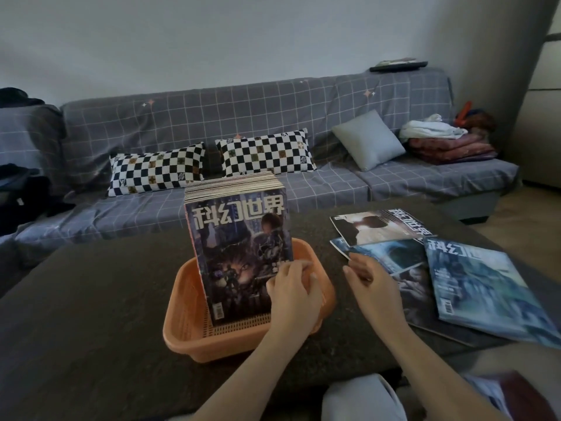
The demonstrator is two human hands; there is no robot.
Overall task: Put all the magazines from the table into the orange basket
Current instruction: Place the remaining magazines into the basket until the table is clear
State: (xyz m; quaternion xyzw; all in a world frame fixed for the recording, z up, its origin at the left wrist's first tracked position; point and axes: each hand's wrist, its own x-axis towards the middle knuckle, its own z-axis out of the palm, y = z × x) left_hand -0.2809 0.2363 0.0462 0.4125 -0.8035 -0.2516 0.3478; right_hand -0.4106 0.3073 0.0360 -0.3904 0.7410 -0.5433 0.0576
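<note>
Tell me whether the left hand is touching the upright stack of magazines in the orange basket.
Touching. The head view shows the left hand with its fingers laid on the front cover of the stack of magazines in the orange basket.

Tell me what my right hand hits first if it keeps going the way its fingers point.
Probably the blue-covered magazine lying on the dark table: the right hand points up-left at its near corner, seemingly already touching it, though depth is unclear.
</note>
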